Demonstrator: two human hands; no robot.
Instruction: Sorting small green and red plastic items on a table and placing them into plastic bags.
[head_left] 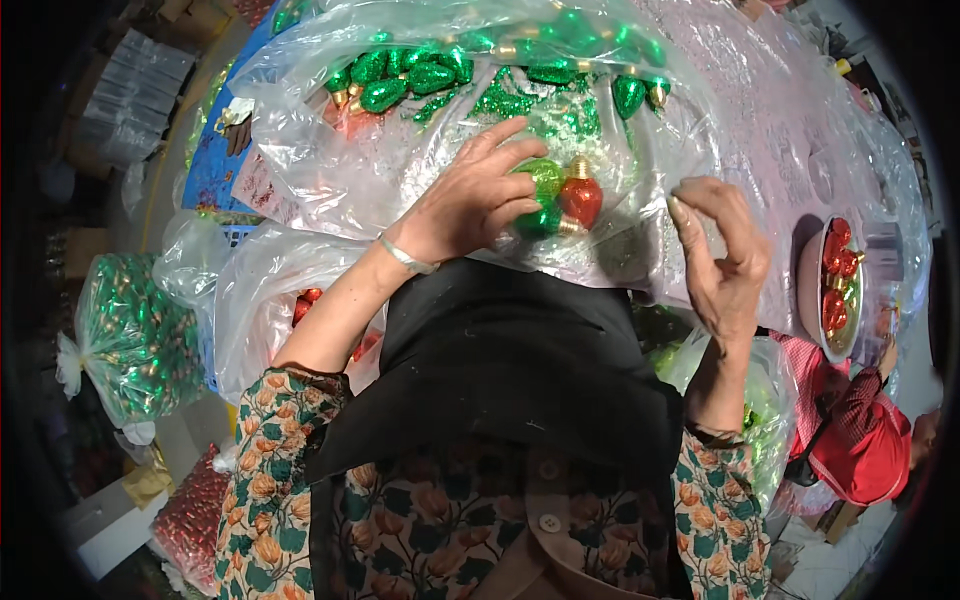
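Note:
My left hand, with a pale band at its wrist, reaches over the clear plastic bag with fingers stretched and spread. Its fingertips are at the left side of a glittery light-green bulb-shaped ornament; whether they touch it I cannot tell. A red bulb ornament with a gold cap lies to the right, and a darker green one sits just below. My right hand is raised farther right, thumb and index fingertips pinched together near the plastic. Anything between those fingertips is too small to make out.
Glittery green ornaments lie in the plastic bag at the far side. A pink bowl holding red ornaments stands right. A person in red is at the lower right. Filled bags stand at left.

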